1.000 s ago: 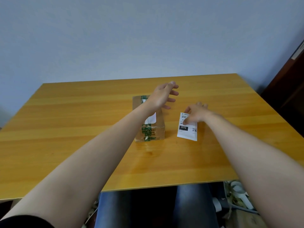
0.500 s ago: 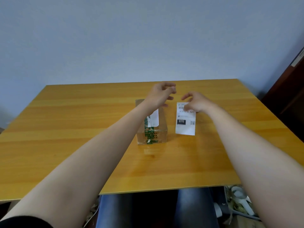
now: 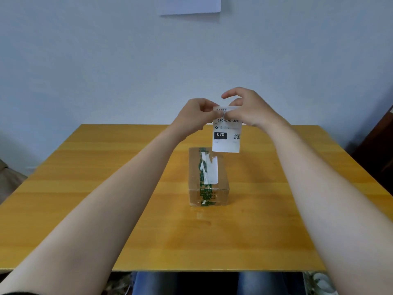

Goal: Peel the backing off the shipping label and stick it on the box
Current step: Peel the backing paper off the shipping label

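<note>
A white shipping label (image 3: 226,135) with black print "070" hangs upright in the air above the table. My left hand (image 3: 194,117) pinches its top left corner and my right hand (image 3: 247,109) pinches its top edge; the fingertips nearly touch. Below and slightly left stands a small brown cardboard box (image 3: 208,177), sealed with green-printed tape and bearing a white strip on its top. The label's lower edge overlaps the box's far right corner in the image.
The box stands mid-way on a yellow wooden table (image 3: 85,188) set against a pale wall. A white sheet (image 3: 190,5) hangs on the wall. Dark furniture (image 3: 380,141) stands to the right. My legs show below the front edge.
The label was lying flat on the table right of the box under my right hand. Both hands now hold it raised upright in the air. The camera view has tilted upward.
</note>
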Demonstrator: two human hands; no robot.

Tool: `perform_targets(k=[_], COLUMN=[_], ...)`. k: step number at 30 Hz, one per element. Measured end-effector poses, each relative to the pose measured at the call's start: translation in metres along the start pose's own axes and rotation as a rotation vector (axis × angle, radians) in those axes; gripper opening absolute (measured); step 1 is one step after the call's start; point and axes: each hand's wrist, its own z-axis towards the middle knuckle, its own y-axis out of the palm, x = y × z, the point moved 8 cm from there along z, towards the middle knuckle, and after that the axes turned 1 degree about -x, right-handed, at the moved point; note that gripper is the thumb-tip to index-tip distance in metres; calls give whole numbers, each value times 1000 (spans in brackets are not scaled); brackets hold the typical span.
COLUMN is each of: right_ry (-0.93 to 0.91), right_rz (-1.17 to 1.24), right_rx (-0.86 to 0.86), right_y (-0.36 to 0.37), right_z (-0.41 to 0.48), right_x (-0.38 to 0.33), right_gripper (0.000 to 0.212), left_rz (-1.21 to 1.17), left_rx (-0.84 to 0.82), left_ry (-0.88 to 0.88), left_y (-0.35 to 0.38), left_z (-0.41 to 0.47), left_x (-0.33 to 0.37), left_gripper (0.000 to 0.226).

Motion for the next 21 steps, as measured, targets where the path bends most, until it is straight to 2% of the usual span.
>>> perform_targets(k=[4,8,12,15,17,21], right_ry=[-66,-149,-215,-103,-55,-33], right_rz=[-3,-124,-84,121,167,183], right_rx=[43,260,439,310,216,184], right_y=[4,0,-4,8,19,26], right_z=[8,8,0,2,2,2], right_x=[-14,-24,-35,-31,-28,-24], right_gripper=[50,48,25,6,6,8], left_rz=[9,-22,-50,-60,-86,-124], left_rx=[64,208,270,275,261,200], left_ry=[30,25,-3,-7,-12,-5], left_y=[-14,-32,-41,-41,-40,-34], left_z=[-1,0,-1,-2,-3,-6], left_x=[4,1,-6,-8,-8,-8], left_gripper=[11,8,7,9,12,16])
